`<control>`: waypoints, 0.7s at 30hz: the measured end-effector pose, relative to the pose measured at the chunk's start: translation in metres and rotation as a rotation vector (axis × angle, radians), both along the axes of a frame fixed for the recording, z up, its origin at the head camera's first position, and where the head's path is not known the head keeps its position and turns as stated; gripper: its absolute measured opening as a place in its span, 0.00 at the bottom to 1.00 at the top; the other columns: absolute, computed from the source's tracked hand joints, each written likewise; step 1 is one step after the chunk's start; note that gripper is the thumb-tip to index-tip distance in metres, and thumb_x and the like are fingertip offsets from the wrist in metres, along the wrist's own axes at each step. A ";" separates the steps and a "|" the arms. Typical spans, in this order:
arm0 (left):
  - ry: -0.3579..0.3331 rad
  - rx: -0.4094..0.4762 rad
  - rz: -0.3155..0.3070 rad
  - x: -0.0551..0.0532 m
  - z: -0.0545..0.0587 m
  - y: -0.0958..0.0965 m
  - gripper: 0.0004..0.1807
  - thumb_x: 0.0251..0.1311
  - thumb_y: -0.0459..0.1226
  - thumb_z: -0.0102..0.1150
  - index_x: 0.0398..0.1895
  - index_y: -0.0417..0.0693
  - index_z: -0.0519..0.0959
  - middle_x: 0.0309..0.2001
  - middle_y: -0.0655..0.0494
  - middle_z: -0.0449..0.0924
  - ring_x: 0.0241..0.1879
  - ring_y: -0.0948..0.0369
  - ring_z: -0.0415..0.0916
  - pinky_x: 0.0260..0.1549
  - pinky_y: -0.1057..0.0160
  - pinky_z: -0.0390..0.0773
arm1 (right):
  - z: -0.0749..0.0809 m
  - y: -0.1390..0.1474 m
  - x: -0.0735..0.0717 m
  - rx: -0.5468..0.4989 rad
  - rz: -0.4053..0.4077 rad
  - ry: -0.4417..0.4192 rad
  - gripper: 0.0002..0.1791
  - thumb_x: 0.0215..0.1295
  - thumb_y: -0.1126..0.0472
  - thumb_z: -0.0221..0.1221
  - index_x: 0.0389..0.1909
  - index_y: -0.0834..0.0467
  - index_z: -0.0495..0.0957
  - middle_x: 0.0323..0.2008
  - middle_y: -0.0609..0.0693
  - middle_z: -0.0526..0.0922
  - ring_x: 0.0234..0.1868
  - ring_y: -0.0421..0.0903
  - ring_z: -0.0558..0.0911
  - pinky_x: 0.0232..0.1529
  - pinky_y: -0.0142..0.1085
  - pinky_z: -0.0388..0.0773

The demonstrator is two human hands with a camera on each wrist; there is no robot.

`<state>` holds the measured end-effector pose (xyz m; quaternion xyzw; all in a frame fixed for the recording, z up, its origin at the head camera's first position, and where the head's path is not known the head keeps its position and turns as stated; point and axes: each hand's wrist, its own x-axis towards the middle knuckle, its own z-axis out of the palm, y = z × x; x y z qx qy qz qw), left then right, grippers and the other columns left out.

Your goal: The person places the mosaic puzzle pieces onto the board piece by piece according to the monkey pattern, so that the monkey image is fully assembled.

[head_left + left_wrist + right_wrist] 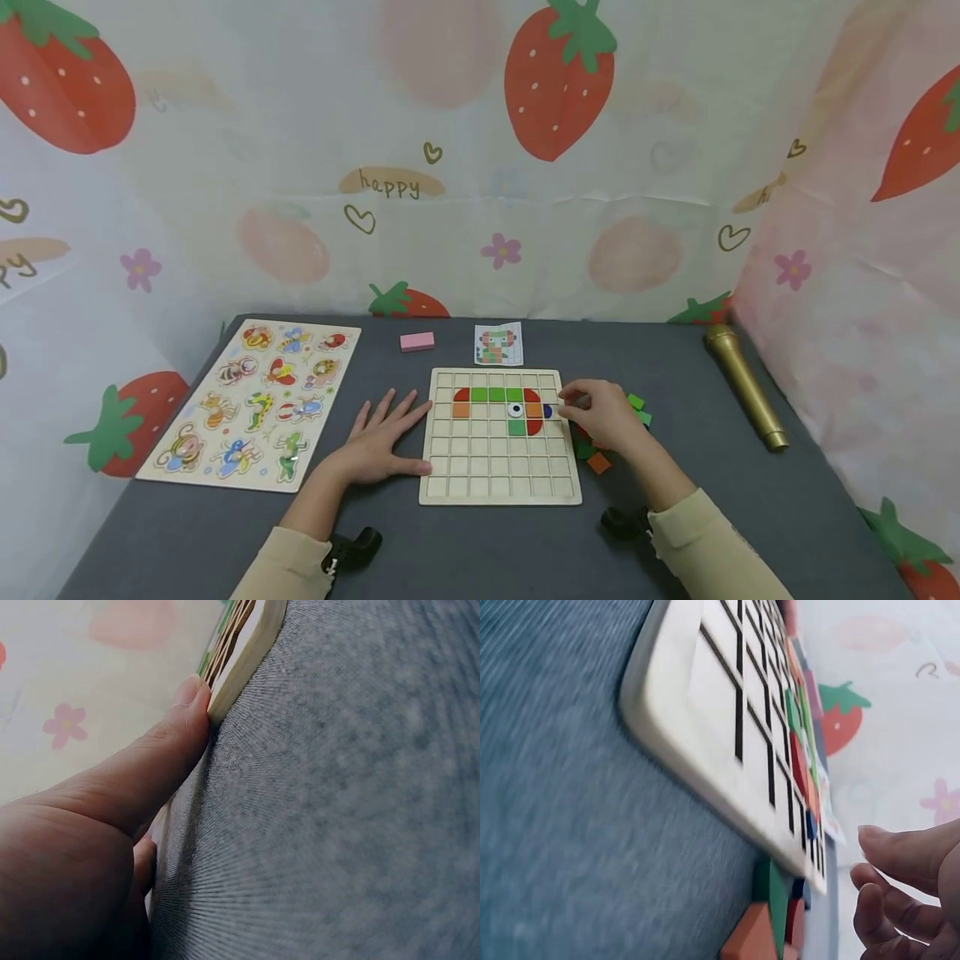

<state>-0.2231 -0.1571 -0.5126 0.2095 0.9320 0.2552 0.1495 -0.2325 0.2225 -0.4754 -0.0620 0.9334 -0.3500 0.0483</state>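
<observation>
A wooden grid board [498, 487] lies on the dark tabletop between both hands. Coloured tiles sit in its upper cells: red curved ones, green and orange squares [461, 410], a white tile with an eye [514, 410], and a dark blue rounded tile [547, 411] near the right edge. My left hand [378, 446] is spread out flat, thumb [176, 724] and fingers touching the board's left edge. My right hand [603, 417] hovers at the right edge beside the blue tile. In the right wrist view, its thumb [896, 851] and bent fingers are apart, with nothing visible between them.
Loose green, orange and red pieces [598, 463] lie under and beside my right hand. A printed pattern card [498, 354] and a pink block [417, 342] lie behind the board. An insect picture board [247, 425] lies left; a gold cylinder [746, 387] lies right.
</observation>
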 end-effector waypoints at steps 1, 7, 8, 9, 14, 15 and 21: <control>-0.002 -0.001 0.001 0.000 0.000 0.000 0.56 0.53 0.66 0.67 0.81 0.63 0.53 0.83 0.52 0.43 0.81 0.44 0.27 0.74 0.35 0.25 | -0.001 0.002 0.000 0.009 0.000 0.005 0.14 0.66 0.60 0.67 0.50 0.58 0.85 0.42 0.51 0.87 0.37 0.45 0.84 0.34 0.38 0.82; -0.007 -0.004 0.006 0.001 0.001 0.001 0.56 0.52 0.66 0.67 0.81 0.63 0.53 0.83 0.52 0.43 0.81 0.44 0.27 0.74 0.35 0.25 | -0.005 0.010 0.002 0.071 0.009 -0.003 0.14 0.64 0.61 0.69 0.49 0.59 0.85 0.43 0.52 0.87 0.39 0.46 0.83 0.41 0.43 0.83; -0.007 -0.004 0.006 0.001 0.002 0.001 0.55 0.53 0.65 0.67 0.81 0.63 0.53 0.83 0.52 0.43 0.81 0.44 0.27 0.74 0.35 0.25 | -0.006 0.010 0.002 0.080 0.012 -0.011 0.14 0.63 0.61 0.69 0.49 0.59 0.85 0.43 0.52 0.87 0.39 0.46 0.82 0.41 0.43 0.82; -0.009 -0.003 0.005 0.001 0.002 0.001 0.55 0.53 0.65 0.68 0.81 0.63 0.53 0.83 0.52 0.43 0.81 0.44 0.27 0.74 0.35 0.25 | -0.007 0.011 0.002 0.089 0.021 -0.015 0.14 0.63 0.61 0.69 0.49 0.59 0.86 0.43 0.52 0.87 0.39 0.45 0.82 0.41 0.43 0.82; -0.012 0.000 0.007 0.002 0.003 0.002 0.55 0.53 0.65 0.68 0.81 0.62 0.53 0.83 0.52 0.43 0.81 0.44 0.27 0.74 0.35 0.25 | -0.011 0.016 0.000 0.115 0.053 -0.026 0.13 0.65 0.62 0.67 0.49 0.60 0.86 0.44 0.53 0.87 0.42 0.47 0.82 0.43 0.44 0.82; -0.012 0.000 0.007 0.002 0.003 0.001 0.55 0.53 0.65 0.68 0.81 0.63 0.53 0.83 0.52 0.43 0.81 0.44 0.27 0.74 0.35 0.25 | -0.011 0.016 0.000 0.119 0.056 -0.028 0.13 0.66 0.62 0.67 0.50 0.60 0.86 0.44 0.53 0.87 0.42 0.47 0.82 0.44 0.44 0.82; -0.010 0.004 0.004 0.000 0.002 0.000 0.56 0.52 0.66 0.67 0.82 0.63 0.53 0.83 0.51 0.42 0.81 0.43 0.26 0.74 0.35 0.25 | -0.013 0.018 -0.003 0.136 0.052 -0.053 0.13 0.66 0.61 0.67 0.50 0.60 0.85 0.45 0.53 0.86 0.41 0.46 0.81 0.42 0.43 0.82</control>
